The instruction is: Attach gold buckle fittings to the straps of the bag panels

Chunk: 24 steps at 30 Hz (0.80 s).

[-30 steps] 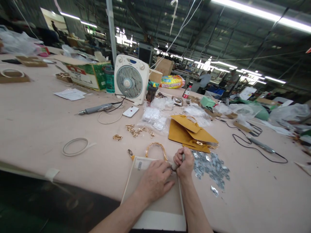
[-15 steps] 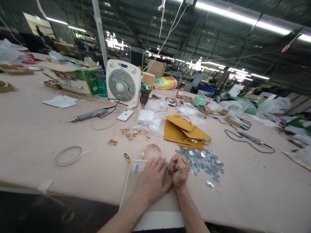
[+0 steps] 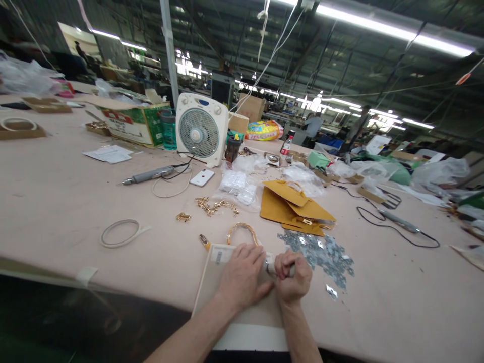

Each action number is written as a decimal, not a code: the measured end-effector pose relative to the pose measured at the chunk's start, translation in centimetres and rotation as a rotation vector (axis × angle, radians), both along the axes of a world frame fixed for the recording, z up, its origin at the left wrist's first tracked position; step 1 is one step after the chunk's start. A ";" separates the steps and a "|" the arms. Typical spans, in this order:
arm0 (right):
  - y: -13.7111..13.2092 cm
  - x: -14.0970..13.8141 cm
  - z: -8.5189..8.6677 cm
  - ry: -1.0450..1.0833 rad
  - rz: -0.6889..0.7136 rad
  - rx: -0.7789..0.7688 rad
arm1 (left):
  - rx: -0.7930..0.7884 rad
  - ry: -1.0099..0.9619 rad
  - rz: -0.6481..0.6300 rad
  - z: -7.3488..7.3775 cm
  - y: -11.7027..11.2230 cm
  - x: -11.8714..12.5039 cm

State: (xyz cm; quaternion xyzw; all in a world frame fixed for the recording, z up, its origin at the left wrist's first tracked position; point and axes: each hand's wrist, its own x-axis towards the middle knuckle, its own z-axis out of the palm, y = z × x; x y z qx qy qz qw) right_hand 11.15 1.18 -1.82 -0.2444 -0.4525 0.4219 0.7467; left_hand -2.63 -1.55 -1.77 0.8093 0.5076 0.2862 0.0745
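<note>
A cream bag panel (image 3: 212, 282) lies flat at the near table edge, with a tan curved handle (image 3: 242, 231) at its far end. My left hand (image 3: 242, 275) presses down on the panel, fingers curled at its top right corner. My right hand (image 3: 293, 277) is closed in a fist around a small grey tool (image 3: 271, 266), whose tip meets the panel next to my left fingers. A small metal fitting (image 3: 218, 257) sits on the panel's top left.
A scatter of silver metal pieces (image 3: 321, 252) lies right of my hands. Mustard bag pieces (image 3: 295, 206), gold hardware (image 3: 214, 204), a white fan (image 3: 202, 128), a phone (image 3: 202, 177), a grey electric screwdriver (image 3: 147, 175) and a tape loop (image 3: 119, 233) sit farther out. People work in the background.
The view shifted slightly. My right hand moved a little to the right and lower, still gripping the tool at the panel's corner. My left hand stays pressed on the panel.
</note>
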 end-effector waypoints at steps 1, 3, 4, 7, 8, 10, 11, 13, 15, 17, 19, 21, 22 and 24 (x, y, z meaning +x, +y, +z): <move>0.0 -0.1 -0.1 -0.037 -0.020 0.019 | -0.007 0.005 -0.003 0.1 0.0 0.0; 0.2 -0.3 -0.3 -0.112 -0.060 0.048 | -0.020 0.011 -0.007 0.1 0.0 -0.1; 0.4 -0.3 -0.5 -0.144 -0.077 0.053 | -0.024 0.012 -0.009 0.2 0.0 -0.1; 1.2 -0.6 -1.0 -0.224 -0.092 0.044 | -0.028 0.002 -0.010 0.3 -0.1 -0.1; 1.5 -0.7 -1.2 -0.254 -0.088 0.036 | -0.028 -0.007 -0.009 0.3 -0.1 -0.1; 2.1 -0.8 -1.3 -0.303 -0.076 0.007 | -0.027 -0.022 -0.006 0.4 -0.1 0.0; 2.3 -0.8 -1.2 -0.312 -0.069 -0.016 | -0.025 -0.027 -0.003 0.4 -0.1 0.0; 2.5 -0.8 -0.6 -0.291 -0.047 -0.067 | -0.021 -0.028 0.003 0.4 -0.1 0.1; 2.7 -0.6 0.6 -0.227 -0.026 -0.087 | -0.018 -0.022 0.009 0.4 -0.2 0.1; 2.7 -0.4 1.8 -0.142 -0.021 -0.054 | -0.012 -0.014 0.012 0.3 -0.2 0.0; 2.8 -0.3 2.5 -0.074 -0.035 -0.001 | -0.004 -0.007 0.010 0.2 -0.2 0.0; 3.0 -0.4 2.5 -0.091 -0.042 -0.017 | -0.001 0.000 0.007 0.2 -0.2 0.0; 3.1 -0.5 2.2 -0.127 -0.033 -0.057 | -0.003 0.002 0.007 0.2 -0.2 0.0; 3.4 -0.6 1.7 -0.217 0.002 -0.155 | -0.007 0.001 0.017 0.3 -0.2 0.1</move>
